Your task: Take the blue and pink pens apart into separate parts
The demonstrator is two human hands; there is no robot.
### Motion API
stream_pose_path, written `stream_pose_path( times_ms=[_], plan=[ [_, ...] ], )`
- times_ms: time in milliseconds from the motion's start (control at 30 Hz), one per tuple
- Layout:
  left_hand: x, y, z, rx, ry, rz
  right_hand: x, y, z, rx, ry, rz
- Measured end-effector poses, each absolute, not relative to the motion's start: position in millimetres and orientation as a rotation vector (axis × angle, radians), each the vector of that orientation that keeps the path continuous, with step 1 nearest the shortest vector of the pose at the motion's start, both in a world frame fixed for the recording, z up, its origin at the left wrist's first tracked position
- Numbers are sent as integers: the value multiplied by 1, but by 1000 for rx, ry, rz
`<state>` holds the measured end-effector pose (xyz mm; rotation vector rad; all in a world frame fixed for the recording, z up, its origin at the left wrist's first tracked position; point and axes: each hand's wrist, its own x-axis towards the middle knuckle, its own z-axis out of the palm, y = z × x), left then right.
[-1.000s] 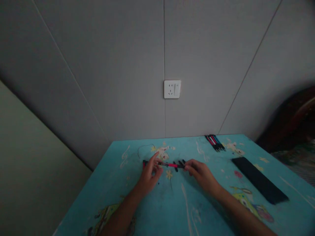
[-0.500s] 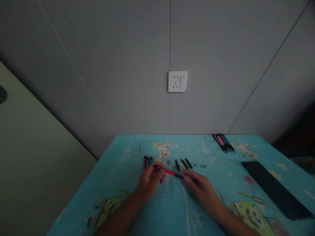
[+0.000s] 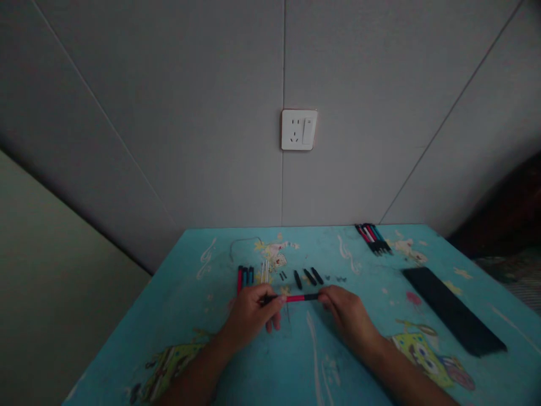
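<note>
A red pen (image 3: 295,298) with black ends lies level between my two hands, just above the table. My left hand (image 3: 256,307) is closed on its left black end. The fingers of my right hand (image 3: 344,307) pinch the black grip at the other end, hiding the tip. Beyond my left hand lie red and blue pen barrels (image 3: 245,275) and several thin white refills (image 3: 264,272). Farther right are small dark springs or pins (image 3: 283,276), too small to make out, and three black rubber-like grips (image 3: 310,276).
A row of several pens (image 3: 373,239) lies at the table's back right. A long black case or strip (image 3: 454,311) rests on the right side. Tiny grey pieces (image 3: 340,279) lie right of the black grips. The cartoon-print tablecloth (image 3: 270,375) meets a wall with a socket (image 3: 298,129).
The pen has turned from slanting to nearly level. My right hand has closed more firmly around its right end. The whole view has shifted slightly.
</note>
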<state>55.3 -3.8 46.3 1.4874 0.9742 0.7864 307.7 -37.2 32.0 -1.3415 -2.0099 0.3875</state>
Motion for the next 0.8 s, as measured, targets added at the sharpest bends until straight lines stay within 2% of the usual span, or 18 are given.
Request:
stream_pose_path(
  times_ms=[133, 433, 633, 800],
  plan=[
    [60, -9, 38, 1505, 964, 611, 320, -38, 41, -1155, -2041, 248],
    [56, -8, 32, 1683, 1008, 600, 320, -49, 47, -937, -1997, 366],
    [48, 2, 35, 2180, 1101, 876, 317, -45, 47, -1205, -1936, 511],
    [40, 2, 24, 2434, 1037, 796, 311, -43, 48, -1378, -1923, 763]
  ],
)
